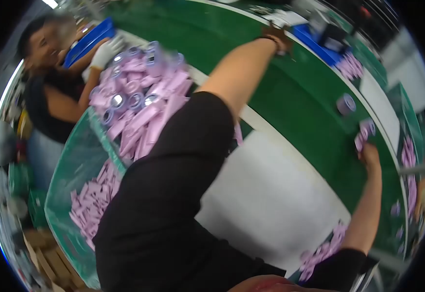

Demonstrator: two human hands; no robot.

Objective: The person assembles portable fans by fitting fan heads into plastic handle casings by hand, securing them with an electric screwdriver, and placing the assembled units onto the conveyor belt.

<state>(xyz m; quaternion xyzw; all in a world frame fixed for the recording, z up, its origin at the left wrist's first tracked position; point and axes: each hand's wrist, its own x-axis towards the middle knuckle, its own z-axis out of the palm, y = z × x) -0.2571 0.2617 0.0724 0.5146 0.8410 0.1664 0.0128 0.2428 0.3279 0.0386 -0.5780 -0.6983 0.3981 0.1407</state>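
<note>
- The right hand [369, 155] has its fingers closed around the lower end of a pink-and-lilac piece [366, 129], over the green belt [295, 100].
- Near this piece stands a lilac cylinder [346, 104].
- The left hand [277, 40] is spread wide above the belt; whether it carries something, one cannot tell.

- Texts, labels, brands, numbers and signs: none legible in the head view
- Pink-and-lilac plastic piece [367, 128] at the person's right hand [369, 155]: no marking readable, detail too small
- Short lilac cylindrical piece [346, 104] on the green belt [302, 104]: no lettering readable
- Blue plastic tray [314, 46] beyond the belt: no wording readable
- Brown cardboard carton [54, 263]: no print readable
</note>
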